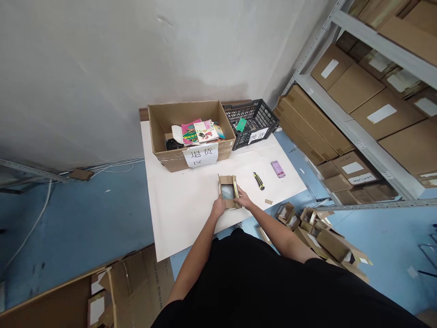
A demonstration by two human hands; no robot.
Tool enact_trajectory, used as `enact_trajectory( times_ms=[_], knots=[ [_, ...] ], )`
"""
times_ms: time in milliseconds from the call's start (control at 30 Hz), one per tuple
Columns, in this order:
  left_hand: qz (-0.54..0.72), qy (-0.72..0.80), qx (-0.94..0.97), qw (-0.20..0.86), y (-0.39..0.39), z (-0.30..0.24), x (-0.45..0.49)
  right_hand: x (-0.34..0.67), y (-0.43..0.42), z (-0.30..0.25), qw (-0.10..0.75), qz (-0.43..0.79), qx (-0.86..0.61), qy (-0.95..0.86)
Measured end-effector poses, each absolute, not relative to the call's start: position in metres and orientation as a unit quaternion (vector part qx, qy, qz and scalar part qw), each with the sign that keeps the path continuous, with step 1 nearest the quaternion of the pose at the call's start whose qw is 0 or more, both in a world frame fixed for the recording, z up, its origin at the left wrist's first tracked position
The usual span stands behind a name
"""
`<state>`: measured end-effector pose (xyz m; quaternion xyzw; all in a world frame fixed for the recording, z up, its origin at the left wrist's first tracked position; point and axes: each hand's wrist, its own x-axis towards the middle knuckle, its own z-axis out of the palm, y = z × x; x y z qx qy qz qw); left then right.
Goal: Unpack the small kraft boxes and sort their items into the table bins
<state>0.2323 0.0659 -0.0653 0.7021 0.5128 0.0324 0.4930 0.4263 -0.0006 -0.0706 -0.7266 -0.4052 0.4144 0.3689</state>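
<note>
A small open cardboard package (228, 190) lies on the white table (184, 205), with something pale and shiny showing inside. My left hand (218, 206) grips its near left corner. My right hand (243, 198) is closed on its right side, fingers over the flap. To the right lie a black and yellow utility knife (258, 181), a pink phone (277, 169) and a small cardboard scrap (268, 201).
A big cardboard box (190, 132) holding books, with a paper label, stands at the table's back, next to a black plastic crate (251, 122). Metal shelving (368, 105) with cartons fills the right. Opened small boxes (317, 232) litter the blue floor; flattened cardboard (102, 291) lies at lower left.
</note>
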Motion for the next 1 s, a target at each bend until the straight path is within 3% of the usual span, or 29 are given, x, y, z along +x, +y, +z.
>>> enact_trajectory(
  times_ms=[233,433,600,767,867,1000],
  knots=[
    [0.092,0.545,0.668,0.497,0.077,-0.079,0.204,0.414,-0.008,-0.068,0.509,0.495,-0.664,-0.236],
    [0.091,0.567,0.637,0.514,0.072,-0.087,0.182,0.413,-0.027,-0.087,0.526,0.446,-0.702,-0.177],
    [0.140,0.615,0.667,0.396,0.059,-0.089,0.184,0.436,-0.042,-0.102,0.393,0.322,-0.830,-0.229],
    [0.044,0.363,0.864,0.346,0.073,-0.073,0.207,0.439,-0.032,-0.098,0.277,0.154,-0.816,-0.484],
    [-0.003,0.327,0.880,0.345,0.081,-0.061,0.217,0.435,-0.015,-0.091,0.192,0.147,-0.783,-0.573],
    [0.031,0.344,0.850,0.397,0.076,-0.057,0.213,0.435,0.017,-0.082,0.118,0.179,-0.788,-0.577]
  ],
)
